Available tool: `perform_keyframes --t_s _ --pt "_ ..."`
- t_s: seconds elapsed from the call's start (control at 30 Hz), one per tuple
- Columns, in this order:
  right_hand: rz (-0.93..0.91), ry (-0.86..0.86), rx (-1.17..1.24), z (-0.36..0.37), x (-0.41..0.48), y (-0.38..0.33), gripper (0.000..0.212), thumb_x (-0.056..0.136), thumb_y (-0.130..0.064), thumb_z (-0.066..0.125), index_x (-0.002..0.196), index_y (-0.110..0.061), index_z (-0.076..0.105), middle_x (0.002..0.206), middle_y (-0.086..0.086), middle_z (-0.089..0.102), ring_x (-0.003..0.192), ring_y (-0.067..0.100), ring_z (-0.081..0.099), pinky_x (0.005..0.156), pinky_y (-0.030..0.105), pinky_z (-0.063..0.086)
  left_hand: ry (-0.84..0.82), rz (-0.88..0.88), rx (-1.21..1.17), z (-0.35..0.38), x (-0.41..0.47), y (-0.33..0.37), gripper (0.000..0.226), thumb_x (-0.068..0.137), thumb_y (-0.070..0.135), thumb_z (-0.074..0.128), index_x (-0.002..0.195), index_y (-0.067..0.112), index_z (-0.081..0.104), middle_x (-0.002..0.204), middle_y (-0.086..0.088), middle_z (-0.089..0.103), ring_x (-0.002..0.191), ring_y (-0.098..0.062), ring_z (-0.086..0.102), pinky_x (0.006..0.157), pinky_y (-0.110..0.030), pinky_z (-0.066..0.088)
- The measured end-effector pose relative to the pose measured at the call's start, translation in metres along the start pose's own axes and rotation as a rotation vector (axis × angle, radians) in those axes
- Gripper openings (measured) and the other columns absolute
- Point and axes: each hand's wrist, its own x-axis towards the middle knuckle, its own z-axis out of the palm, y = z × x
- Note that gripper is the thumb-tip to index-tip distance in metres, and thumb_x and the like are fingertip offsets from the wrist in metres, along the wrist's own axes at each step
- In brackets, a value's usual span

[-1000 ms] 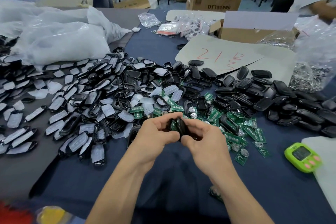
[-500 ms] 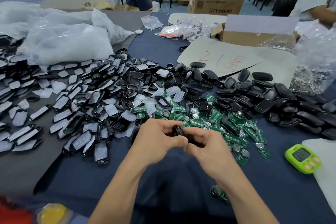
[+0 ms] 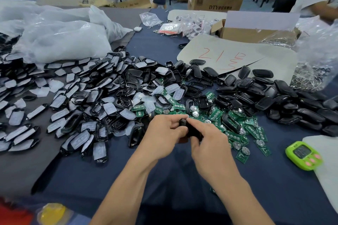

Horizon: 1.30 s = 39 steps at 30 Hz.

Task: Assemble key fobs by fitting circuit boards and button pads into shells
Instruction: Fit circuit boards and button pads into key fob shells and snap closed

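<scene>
at the left of the frame a wide heap of shells with pads (image 3: 54,107) lies on the worktop (image 3: 109,179), by the look half-built and waiting for boards. in the middle the left grip (image 3: 164,133) and the right grip (image 3: 210,144) are both curled round one black fob (image 3: 190,129), held just above the worktop at the heap's near edge; the fingers hide whether its halves are fully closed. just right of it many loose green boards (image 3: 237,124) lie scattered. farther right, a pile of black cases (image 3: 292,100) looks closed and probably finished. i judge the job well under way, with much left.
</scene>
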Motion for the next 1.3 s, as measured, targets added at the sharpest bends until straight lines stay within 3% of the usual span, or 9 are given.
perform_keyframes --t_s 0.07,0.17,0.37,0.73,0.93,1.07,1.13,1.2,1.3 --pt "-0.017 0.026 -0.028 0.004 0.001 0.002 0.059 0.088 -0.001 0.064 0.139 -0.033 0.063 0.119 -0.012 0.063 0.109 0.008 0.058 0.091 0.011 0.033 0.002 0.004 -0.068 0.004 0.001 -0.001 0.047 0.096 -0.015 0.057 0.102 0.027 0.076 0.093 0.000 0.081 0.088 -0.010 0.074 0.080 -0.028 0.062" --pt "-0.035 0.043 -0.036 0.006 0.002 0.004 0.059 0.086 0.001 0.066 0.137 -0.029 0.066 0.124 -0.010 0.065 0.113 0.009 0.059 0.095 0.007 0.031 0.072 -0.006 -0.162 0.008 0.001 -0.006 0.046 0.094 -0.019 0.057 0.102 0.022 0.077 0.093 -0.005 0.081 0.091 -0.017 0.074 0.090 -0.038 0.062" --pt "-0.072 0.033 -0.055 0.006 0.005 0.006 0.056 0.085 0.001 0.070 0.135 -0.025 0.068 0.129 -0.006 0.069 0.118 0.012 0.061 0.101 0.012 0.033 0.092 -0.028 -0.322 0.006 -0.001 -0.009 0.043 0.092 -0.023 0.057 0.098 0.015 0.077 0.090 -0.009 0.081 0.083 -0.017 0.077 0.072 -0.027 0.063" --pt "-0.188 0.138 -0.105 0.006 0.005 0.006 0.057 0.072 0.003 0.077 0.122 -0.024 0.074 0.115 -0.004 0.076 0.105 0.019 0.070 0.098 0.033 0.054 0.175 -0.057 -0.372 0.008 0.001 -0.009 0.026 0.095 -0.011 0.064 0.091 0.009 0.081 0.090 -0.013 0.081 0.083 -0.022 0.079 0.066 -0.027 0.062" --pt "-0.132 0.175 -0.030 0.007 0.003 0.004 0.052 0.073 -0.002 0.080 0.118 -0.028 0.076 0.107 -0.005 0.078 0.096 0.016 0.070 0.092 0.028 0.053 0.234 -0.079 -0.367 0.010 0.004 -0.010 0.029 0.091 -0.009 0.068 0.081 0.014 0.082 0.080 -0.007 0.080 0.074 -0.019 0.077 0.062 -0.028 0.062" --pt "-0.110 0.163 0.014 0.006 0.001 0.008 0.050 0.073 -0.007 0.082 0.115 -0.033 0.076 0.102 -0.007 0.079 0.093 0.011 0.067 0.087 0.018 0.049 0.150 -0.088 -0.341 0.005 0.004 -0.020 0.025 0.092 -0.004 0.070 0.090 0.018 0.082 0.090 -0.007 0.080 0.089 -0.024 0.076 0.076 -0.034 0.066" --pt "-0.031 0.105 0.067 0.000 0.003 0.007 0.060 0.076 -0.015 0.083 0.118 -0.052 0.063 0.103 -0.020 0.075 0.088 0.005 0.070 0.084 0.018 0.055 0.017 -0.048 -0.327 -0.002 0.003 -0.023 0.033 0.090 -0.008 0.070 0.101 0.021 0.080 0.097 -0.004 0.081 0.091 -0.019 0.075 0.080 -0.031 0.064" --pt "0.036 0.024 0.115 -0.004 0.004 0.007 0.065 0.076 -0.020 0.084 0.113 -0.064 0.055 0.096 -0.042 0.067 0.087 -0.008 0.067 0.079 0.004 0.050 -0.066 -0.011 -0.280 -0.007 0.002 -0.025 0.043 0.088 -0.013 0.071 0.107 0.025 0.079 0.102 -0.005 0.081 0.089 -0.016 0.074 0.079 -0.027 0.062" --pt "0.095 -0.045 0.222 -0.008 0.008 0.012 0.050 0.075 -0.016 0.086 0.109 -0.050 0.073 0.087 -0.039 0.071 0.089 -0.016 0.068 0.083 0.006 0.052 -0.055 0.011 -0.261 -0.010 0.003 -0.028 0.043 0.087 -0.009 0.074 0.100 0.030 0.083 0.100 -0.004 0.081 0.087 -0.012 0.076 0.075 -0.023 0.060"
